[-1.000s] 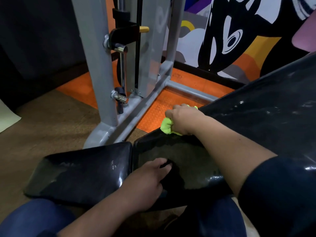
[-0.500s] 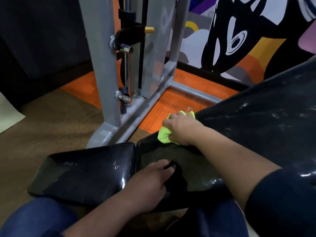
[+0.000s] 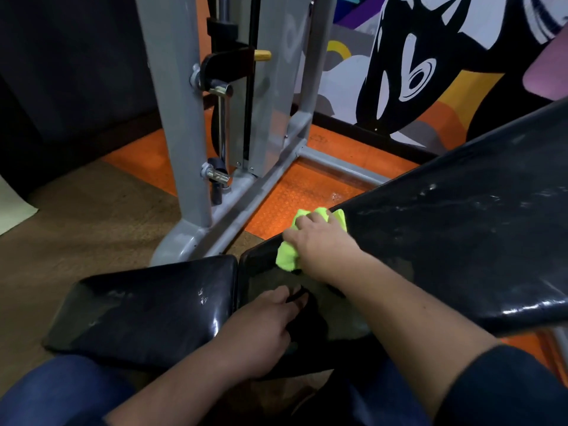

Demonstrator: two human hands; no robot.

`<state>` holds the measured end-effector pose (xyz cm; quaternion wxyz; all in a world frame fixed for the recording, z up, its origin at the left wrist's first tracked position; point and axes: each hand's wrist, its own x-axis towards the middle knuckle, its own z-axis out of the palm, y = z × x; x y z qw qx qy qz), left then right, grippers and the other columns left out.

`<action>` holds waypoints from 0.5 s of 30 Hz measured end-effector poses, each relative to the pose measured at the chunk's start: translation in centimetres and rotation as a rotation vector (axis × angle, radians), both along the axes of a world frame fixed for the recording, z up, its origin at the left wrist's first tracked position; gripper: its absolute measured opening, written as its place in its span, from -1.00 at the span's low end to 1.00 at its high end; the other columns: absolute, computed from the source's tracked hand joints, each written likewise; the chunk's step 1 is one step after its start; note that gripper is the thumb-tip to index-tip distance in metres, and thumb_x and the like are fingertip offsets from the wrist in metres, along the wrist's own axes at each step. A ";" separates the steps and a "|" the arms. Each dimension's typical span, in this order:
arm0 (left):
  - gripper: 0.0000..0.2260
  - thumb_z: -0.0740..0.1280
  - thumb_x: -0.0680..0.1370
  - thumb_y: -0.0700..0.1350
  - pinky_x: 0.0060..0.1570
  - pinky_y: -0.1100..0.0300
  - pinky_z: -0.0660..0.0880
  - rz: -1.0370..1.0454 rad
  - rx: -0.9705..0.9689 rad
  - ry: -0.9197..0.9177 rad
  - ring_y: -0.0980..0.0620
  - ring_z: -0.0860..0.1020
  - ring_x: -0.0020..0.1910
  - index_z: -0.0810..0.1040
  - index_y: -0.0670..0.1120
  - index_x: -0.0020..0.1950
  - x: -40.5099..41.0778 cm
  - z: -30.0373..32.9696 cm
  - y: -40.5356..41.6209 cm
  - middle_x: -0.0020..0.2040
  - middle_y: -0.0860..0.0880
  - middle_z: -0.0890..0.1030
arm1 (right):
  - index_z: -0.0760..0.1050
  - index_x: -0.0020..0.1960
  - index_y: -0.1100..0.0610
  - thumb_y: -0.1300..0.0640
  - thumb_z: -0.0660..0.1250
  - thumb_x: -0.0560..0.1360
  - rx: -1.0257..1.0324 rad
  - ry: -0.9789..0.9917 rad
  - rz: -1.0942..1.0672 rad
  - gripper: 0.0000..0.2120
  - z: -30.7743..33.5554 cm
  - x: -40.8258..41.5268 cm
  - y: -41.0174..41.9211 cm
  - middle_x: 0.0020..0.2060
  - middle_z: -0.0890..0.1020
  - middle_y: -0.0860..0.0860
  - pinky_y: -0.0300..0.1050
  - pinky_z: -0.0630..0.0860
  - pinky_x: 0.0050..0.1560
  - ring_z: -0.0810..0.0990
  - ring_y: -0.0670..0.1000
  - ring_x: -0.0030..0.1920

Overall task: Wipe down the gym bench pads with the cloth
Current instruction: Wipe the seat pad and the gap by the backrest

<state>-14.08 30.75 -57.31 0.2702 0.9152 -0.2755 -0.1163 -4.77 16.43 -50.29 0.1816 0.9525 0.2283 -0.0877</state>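
Cloth (image 3: 287, 256) bunched under right hand's (image 3: 322, 244) curled fingers on back pad (image 3: 461, 241) — left hand (image 3: 261, 330) rests flat, fingers relaxed.

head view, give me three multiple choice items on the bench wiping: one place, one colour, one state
1. Where is the cloth?
A. at the far edge of the back pad, near its lower end
B. on the floor
C. hung on the grey frame

2. What colour is the cloth?
A. white
B. bright yellow-green
C. red

3. What is the left hand doing?
A. holding a spray bottle
B. lifted off the bench
C. resting on the bench at the gap between the seat pad and the back pad

Answers:
1 A, the right hand presses the cloth on that pad's far edge.
2 B, yellow-green shows around the fingers.
3 C, the fingers lie on the dark surface and nothing is in its grip.
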 end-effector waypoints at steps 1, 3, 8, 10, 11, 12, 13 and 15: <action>-0.37 0.19 0.54 -0.21 0.24 0.16 0.41 -0.001 -0.004 0.006 0.05 0.32 0.38 0.21 0.11 0.59 -0.1 -0.1 0.1 0.41 0.14 0.31 | 0.31 0.39 -0.04 0.08 0.31 0.51 0.009 0.008 0.032 -0.52 -0.3 -0.5 -0.5 0.30 0.40 0.09 0.26 0.11 0.49 0.30 0.19 0.39; -0.38 0.18 0.52 -0.20 0.29 0.17 0.41 -0.005 -0.041 0.011 0.08 0.30 0.41 0.24 0.13 0.57 -0.2 -0.3 0.2 0.45 0.17 0.28 | 0.32 0.38 -0.06 0.04 0.32 0.51 0.048 0.025 0.049 -0.54 0.1 -1.2 -1.6 0.28 0.41 0.06 0.20 0.14 0.47 0.30 0.15 0.38; -0.69 0.22 0.55 -0.21 0.06 0.29 0.37 0.059 -0.051 0.050 0.05 0.41 0.27 0.54 -0.05 0.27 -0.2 0.3 0.4 0.26 0.11 0.40 | 0.29 0.40 -0.04 0.07 0.34 0.48 0.016 -0.012 0.009 -0.48 -0.1 -2.4 0.0 0.32 0.37 0.09 0.27 0.06 0.49 0.26 0.19 0.41; -0.72 0.19 0.52 -0.16 0.08 0.15 0.46 0.047 -0.056 0.058 0.05 0.46 0.23 0.56 -0.07 0.17 -0.5 0.3 0.8 0.21 0.12 0.42 | 0.31 0.37 -0.06 0.05 0.34 0.49 0.026 -0.001 0.052 -0.52 -0.4 -3.2 -0.9 0.31 0.38 0.07 0.26 0.06 0.50 0.25 0.16 0.42; -0.67 0.16 0.51 -0.14 0.14 0.12 0.46 0.040 -0.064 0.061 0.07 0.44 0.26 0.56 -0.05 0.23 -0.8 0.3 1.0 0.25 0.12 0.42 | 0.31 0.35 -0.07 0.04 0.34 0.49 0.046 0.007 0.057 -0.54 -0.1 -3.4 -1.6 0.30 0.39 0.05 0.24 0.09 0.49 0.25 0.14 0.41; -0.63 0.16 0.53 -0.14 0.21 0.11 0.44 0.045 -0.065 0.064 0.10 0.41 0.29 0.54 -0.04 0.30 -1.0 0.3 1.2 0.32 0.10 0.41 | 0.32 0.35 -0.07 0.04 0.34 0.50 0.058 0.009 0.048 -0.55 0.4 -3.5 -1.9 0.29 0.40 0.04 0.22 0.11 0.49 0.26 0.13 0.41; -0.62 0.17 0.56 -0.15 0.26 0.11 0.41 0.064 -0.052 0.070 0.12 0.36 0.31 0.53 -0.05 0.35 -1.2 0.4 1.3 0.38 0.07 0.39 | 0.31 0.36 -0.07 0.05 0.33 0.50 0.056 0.005 0.034 -0.55 0.8 -3.5 -1.8 0.30 0.40 0.04 0.21 0.12 0.49 0.26 0.13 0.41; -0.65 0.19 0.60 -0.18 0.29 0.15 0.37 0.119 -0.043 0.070 0.11 0.34 0.34 0.52 -0.07 0.37 -1.5 0.6 1.5 0.43 0.04 0.38 | 0.29 0.40 -0.05 0.07 0.33 0.49 0.019 -0.002 0.008 -0.49 0.9 -4.0 -0.9 0.35 0.36 0.08 0.24 0.07 0.49 0.23 0.16 0.42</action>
